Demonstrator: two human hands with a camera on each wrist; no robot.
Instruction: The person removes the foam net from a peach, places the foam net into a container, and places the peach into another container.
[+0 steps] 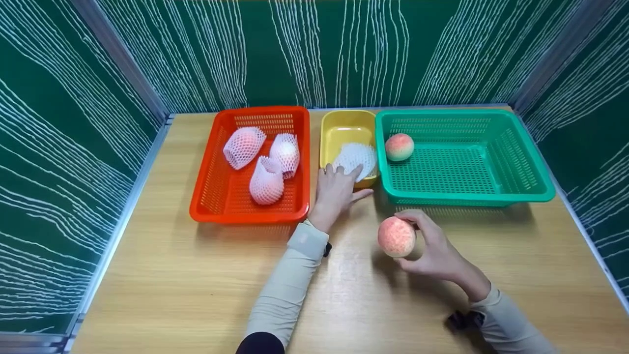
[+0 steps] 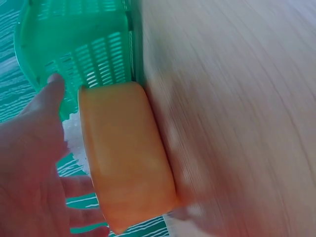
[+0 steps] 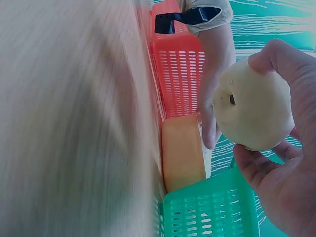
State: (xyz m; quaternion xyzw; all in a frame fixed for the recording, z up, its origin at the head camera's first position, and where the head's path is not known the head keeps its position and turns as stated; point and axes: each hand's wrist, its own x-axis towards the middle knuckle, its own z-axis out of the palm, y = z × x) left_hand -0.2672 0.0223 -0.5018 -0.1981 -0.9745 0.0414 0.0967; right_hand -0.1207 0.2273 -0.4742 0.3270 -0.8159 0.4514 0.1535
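Red basket (image 1: pixel 204 199): three netted peaches (image 1: pixel 267 183). Left hand (image 1: pixel 336 191): fingers extended, released, at edge of white netting (image 1: pixel 356 153) in yellow bin (image 1: pixel 339 122). Right hand (image 1: pixel 437 250): fingers grasping bare peach (image 1: pixel 394 237) above surface (image 1: pixel 354 305), before green basket (image 1: pixel 471 197); second peach (image 1: pixel 399 147) inside.

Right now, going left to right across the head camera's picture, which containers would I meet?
Red basket → yellow box → green basket.

The round peach (image 1: pixel 396 237) is speckled pink and cream; the foam netting (image 1: pixel 355 154) is white mesh. Wavy white lines stripe the flat green wall panel (image 1: pixel 258 73).
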